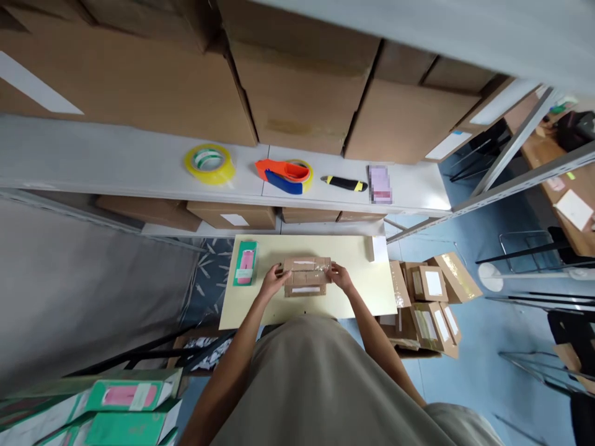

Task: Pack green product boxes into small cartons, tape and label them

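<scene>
A small brown cardboard box (307, 277) sits over the middle of the pale yellow table (357, 310), with shiny clear tape along its upper face. My left hand (274, 282) grips its left end, thumb on top. At the opposite end my right hand (343, 277) holds the box, fingers against its side. A lower cardboard part with a white strip shows on the side facing me; whether it is a flap or a second box I cannot tell. To the left lies a green box with a pink picture (246, 264).
On the shelf (162, 167) above lie a yellow tape roll (210, 164), an orange and blue tape dispenser (284, 176) and a utility knife (344, 183). A white box (378, 249) stands at the table's back right. Open cartons of small boxes (430, 310) sit right; green boxes (125, 396) lower left.
</scene>
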Demonstrator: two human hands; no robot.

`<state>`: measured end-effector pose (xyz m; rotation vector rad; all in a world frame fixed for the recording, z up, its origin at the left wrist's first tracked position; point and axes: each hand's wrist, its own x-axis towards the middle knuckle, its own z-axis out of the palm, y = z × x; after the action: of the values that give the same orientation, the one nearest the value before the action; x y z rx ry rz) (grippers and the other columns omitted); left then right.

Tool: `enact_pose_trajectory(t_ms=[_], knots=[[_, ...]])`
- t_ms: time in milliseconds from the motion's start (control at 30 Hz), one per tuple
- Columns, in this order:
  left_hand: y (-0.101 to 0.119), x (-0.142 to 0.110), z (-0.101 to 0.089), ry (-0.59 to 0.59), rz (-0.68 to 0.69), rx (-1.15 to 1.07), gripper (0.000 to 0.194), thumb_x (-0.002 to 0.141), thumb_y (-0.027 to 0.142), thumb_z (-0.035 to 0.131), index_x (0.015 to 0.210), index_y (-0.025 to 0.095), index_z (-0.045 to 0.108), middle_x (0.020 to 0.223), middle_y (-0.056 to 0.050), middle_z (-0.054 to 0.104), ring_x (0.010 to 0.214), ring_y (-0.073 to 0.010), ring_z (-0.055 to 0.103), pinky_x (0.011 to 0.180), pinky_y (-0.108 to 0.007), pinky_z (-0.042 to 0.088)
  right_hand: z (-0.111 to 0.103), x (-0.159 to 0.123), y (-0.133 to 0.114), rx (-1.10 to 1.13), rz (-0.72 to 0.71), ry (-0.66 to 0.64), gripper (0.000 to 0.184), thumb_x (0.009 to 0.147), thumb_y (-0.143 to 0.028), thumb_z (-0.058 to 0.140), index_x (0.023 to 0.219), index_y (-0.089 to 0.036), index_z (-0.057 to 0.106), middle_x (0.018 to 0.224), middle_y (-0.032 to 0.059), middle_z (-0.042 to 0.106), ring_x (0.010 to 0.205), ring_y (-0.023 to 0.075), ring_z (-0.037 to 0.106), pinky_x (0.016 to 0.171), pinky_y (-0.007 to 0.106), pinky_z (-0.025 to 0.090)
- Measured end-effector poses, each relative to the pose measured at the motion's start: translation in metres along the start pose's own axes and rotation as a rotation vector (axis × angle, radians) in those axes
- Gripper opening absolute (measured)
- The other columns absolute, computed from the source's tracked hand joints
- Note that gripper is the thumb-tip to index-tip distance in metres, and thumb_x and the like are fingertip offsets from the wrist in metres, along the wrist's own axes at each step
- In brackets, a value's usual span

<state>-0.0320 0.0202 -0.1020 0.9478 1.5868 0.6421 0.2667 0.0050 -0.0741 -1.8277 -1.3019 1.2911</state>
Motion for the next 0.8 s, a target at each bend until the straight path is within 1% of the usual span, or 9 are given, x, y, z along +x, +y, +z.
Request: enact_pose_trajectory(t_ms=[100, 200, 267, 367, 500, 567, 633, 700, 800], knots=[[0.006, -0.006, -0.002, 0.033, 0.038, 0.031, 0.062, 0.077, 0.059, 0.093, 0.119, 0.019, 0.069, 0.113, -0.016, 0.083, 0.110, -0.0346, 0.083, 0.100, -0.048, 0.066, 0.002, -0.003, -0.013, -0.118, 0.045, 0.056, 0.033, 0.088, -0.044, 0.079, 0.113, -0.022, 0.076, 0.099, 0.0107, 0.085, 0.090, 0.0312, 0.085, 0.082, 0.045, 0.070], [0.015, -0.007, -0.004, 0.126, 0.068, 0.083, 0.051, 0.078, 0.054, 0.089, 0.112, 0.022, 0.069, 0.115, -0.015, 0.082, 0.119, -0.0395, 0.080, 0.109, -0.055, 0.061, 0.005, -0.007, -0.034, -0.236, 0.018, 0.131, 0.035, 0.085, -0.025, 0.078, 0.120, -0.023, 0.078, 0.121, 0.0180, 0.084, 0.107, 0.0376, 0.085, 0.099, 0.054, 0.068], [0.021, -0.006, -0.006, 0.189, 0.118, 0.120, 0.045, 0.078, 0.045, 0.086, 0.113, 0.023, 0.069, 0.123, -0.017, 0.081, 0.132, -0.0423, 0.074, 0.118, -0.059, 0.056, 0.005, -0.007, -0.057, -0.332, -0.094, 0.167, 0.039, 0.088, -0.020, 0.074, 0.126, -0.023, 0.078, 0.134, 0.0207, 0.080, 0.122, 0.0402, 0.081, 0.111, 0.056, 0.063], [0.031, -0.001, -0.005, 0.246, 0.285, 0.241, 0.044, 0.080, 0.032, 0.078, 0.122, 0.024, 0.070, 0.133, -0.016, 0.078, 0.141, -0.0402, 0.069, 0.126, -0.057, 0.052, 0.001, 0.000, -0.115, -0.413, -0.405, 0.200, 0.038, 0.103, -0.027, 0.063, 0.137, -0.022, 0.076, 0.143, 0.0203, 0.077, 0.135, 0.0395, 0.074, 0.119, 0.056, 0.058], [0.051, 0.004, 0.000, 0.223, 0.454, 0.387, 0.043, 0.082, 0.021, 0.072, 0.125, 0.024, 0.073, 0.132, -0.014, 0.078, 0.136, -0.0373, 0.072, 0.124, -0.056, 0.054, -0.008, 0.022, -0.223, -0.438, -0.760, 0.271, 0.043, 0.114, -0.037, 0.054, 0.151, -0.021, 0.069, 0.152, 0.0187, 0.072, 0.144, 0.0355, 0.066, 0.126, 0.054, 0.051], [0.072, 0.002, 0.001, 0.203, 0.515, 0.391, 0.036, 0.086, 0.019, 0.070, 0.121, 0.023, 0.075, 0.130, -0.014, 0.079, 0.133, -0.0362, 0.073, 0.124, -0.055, 0.055, -0.009, 0.040, -0.273, -0.506, -0.837, 0.284, 0.049, 0.114, -0.038, 0.055, 0.157, -0.018, 0.064, 0.156, 0.0199, 0.068, 0.147, 0.0366, 0.062, 0.128, 0.054, 0.047], [0.104, -0.001, -0.001, 0.223, 0.608, 0.353, 0.031, 0.093, 0.022, 0.067, 0.122, 0.025, 0.076, 0.132, -0.014, 0.079, 0.133, -0.0354, 0.073, 0.124, -0.055, 0.055, -0.005, 0.060, -0.310, -0.609, -0.818, 0.255, 0.053, 0.110, -0.036, 0.061, 0.159, -0.016, 0.060, 0.158, 0.0220, 0.067, 0.147, 0.0387, 0.061, 0.128, 0.056, 0.046], [0.146, -0.007, -0.009, 0.285, 0.721, 0.287, 0.030, 0.100, 0.027, 0.062, 0.127, 0.026, 0.075, 0.137, -0.013, 0.077, 0.135, -0.0351, 0.072, 0.124, -0.056, 0.055, 0.003, 0.079, -0.334, -0.724, -0.727, 0.206, 0.058, 0.107, -0.034, 0.065, 0.160, -0.012, 0.057, 0.159, 0.0254, 0.065, 0.148, 0.0406, 0.060, 0.127, 0.057, 0.045], [0.213, -0.018, -0.027, 0.394, 0.839, 0.186, 0.032, 0.107, 0.032, 0.057, 0.134, 0.029, 0.074, 0.141, -0.012, 0.076, 0.136, -0.0321, 0.071, 0.124, -0.054, 0.055, 0.017, 0.100, -0.352, -0.876, -0.595, 0.118, 0.060, 0.104, -0.029, 0.068, 0.157, -0.003, 0.056, 0.156, 0.0319, 0.066, 0.148, 0.0411, 0.061, 0.128, 0.055, 0.042]])
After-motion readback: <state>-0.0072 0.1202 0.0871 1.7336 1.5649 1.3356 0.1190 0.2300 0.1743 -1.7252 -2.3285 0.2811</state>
